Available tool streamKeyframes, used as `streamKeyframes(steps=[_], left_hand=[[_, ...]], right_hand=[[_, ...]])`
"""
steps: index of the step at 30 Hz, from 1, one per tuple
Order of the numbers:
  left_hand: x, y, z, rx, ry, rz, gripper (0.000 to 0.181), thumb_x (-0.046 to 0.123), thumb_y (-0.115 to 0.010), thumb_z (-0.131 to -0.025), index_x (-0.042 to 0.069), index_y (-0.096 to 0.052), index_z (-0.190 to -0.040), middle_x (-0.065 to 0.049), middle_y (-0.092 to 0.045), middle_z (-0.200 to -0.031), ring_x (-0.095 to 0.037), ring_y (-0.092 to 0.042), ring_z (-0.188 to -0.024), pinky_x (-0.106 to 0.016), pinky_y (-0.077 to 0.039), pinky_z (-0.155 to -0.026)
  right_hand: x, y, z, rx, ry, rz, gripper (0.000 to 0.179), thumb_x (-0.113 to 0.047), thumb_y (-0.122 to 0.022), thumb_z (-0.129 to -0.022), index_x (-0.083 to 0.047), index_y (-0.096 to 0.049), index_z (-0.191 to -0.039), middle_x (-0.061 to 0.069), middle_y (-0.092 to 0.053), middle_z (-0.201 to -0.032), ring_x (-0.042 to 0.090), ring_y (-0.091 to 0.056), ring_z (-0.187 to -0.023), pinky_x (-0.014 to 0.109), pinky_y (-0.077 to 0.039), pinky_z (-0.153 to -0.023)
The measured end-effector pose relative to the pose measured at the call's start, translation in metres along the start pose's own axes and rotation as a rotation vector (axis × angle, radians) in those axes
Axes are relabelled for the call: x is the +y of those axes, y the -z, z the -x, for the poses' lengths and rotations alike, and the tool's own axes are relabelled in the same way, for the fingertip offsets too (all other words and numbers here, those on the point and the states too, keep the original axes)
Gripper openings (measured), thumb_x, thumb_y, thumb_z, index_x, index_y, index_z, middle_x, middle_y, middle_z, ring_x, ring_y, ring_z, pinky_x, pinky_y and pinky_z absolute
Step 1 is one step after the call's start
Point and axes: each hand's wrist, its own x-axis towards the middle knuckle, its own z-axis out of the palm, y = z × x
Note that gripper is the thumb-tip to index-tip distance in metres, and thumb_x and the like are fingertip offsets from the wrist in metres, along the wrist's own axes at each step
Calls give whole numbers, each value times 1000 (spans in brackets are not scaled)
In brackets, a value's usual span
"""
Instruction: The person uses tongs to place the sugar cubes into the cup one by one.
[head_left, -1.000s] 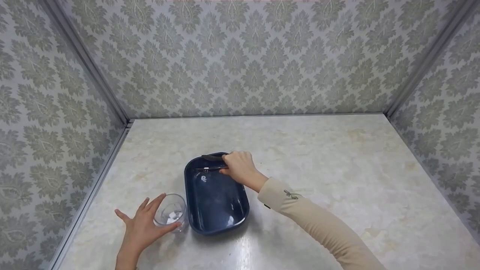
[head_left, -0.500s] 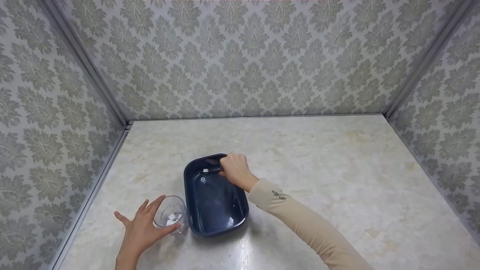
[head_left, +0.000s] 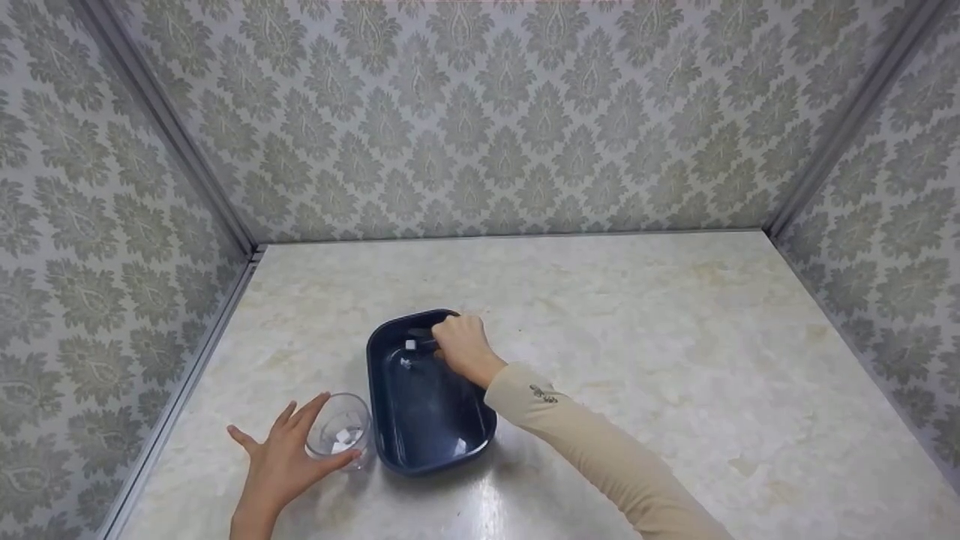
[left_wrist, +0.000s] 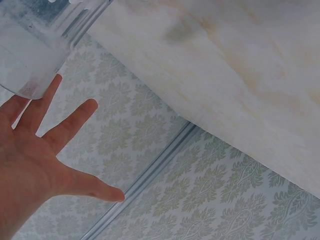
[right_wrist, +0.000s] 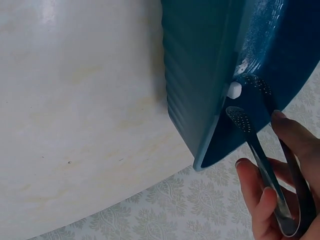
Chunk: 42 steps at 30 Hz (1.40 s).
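My right hand holds metal tongs with perforated tips, reaching into the far end of a deep blue baking dish. In the right wrist view the tongs' arms stand apart; one small white cube lies by the tips, and I cannot tell whether they touch it. My left hand holds a clear glass between thumb and fingers, the other fingers spread. Several white cubes lie inside the glass. The left wrist view shows only part of the glass at its upper left corner.
The glass stands close against the dish's left side on a marbled table. Patterned wall panels rise at the back and both sides, with grey metal posts at the corners.
My right hand has moved a little left and nearer, bringing the tongs from the far rim down into the dish beside the white cube. My left hand and the glass stay nearly still.
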Motion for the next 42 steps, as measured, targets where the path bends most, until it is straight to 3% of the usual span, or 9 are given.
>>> streamKeyframes(steps=[11, 19, 26, 42], left_hand=[[0, -1, -1, -4, 11, 0, 94, 73, -61, -57, 20, -43, -131, -11, -53, -127, -42, -37, -124, -62, 35, -82], [0, -1, 0, 20, 0, -11, 93, 73, -62, -56, 20, -44, -131, -10, -53, -128, -42, -38, -123, -66, 31, -84], [0, -1, 1, 26, -5, -4, 92, 72, -63, -57, 21, -44, -131, -10, -53, -128, -41, -39, -123, -67, 30, -84], [-1, -1, 1, 16, -4, 6, 92, 72, -62, -57, 21, -43, -131, -9, -52, -129, -42, -37, -124, -64, 33, -83]], right_hand=[[-3, -4, -3, 28, 2, 22, 10, -28, -73, -67, -19, -69, -66, -1, -67, -66, 17, -62, -58, 31, -47, -46], [-8, -6, -6, -4, 13, 88, 12, -28, -69, -74, -18, -70, -67, -1, -66, -64, 17, -62, -57, 30, -49, -46], [-8, -10, -2, 45, 39, 94, 23, -8, -56, -79, -18, -68, -61, 0, -64, -59, 17, -60, -53, 29, -47, -44], [-1, -10, 3, 65, 41, 76, 16, -13, -59, -75, -18, -68, -62, 0, -64, -60, 16, -61, -55, 30, -47, -46]])
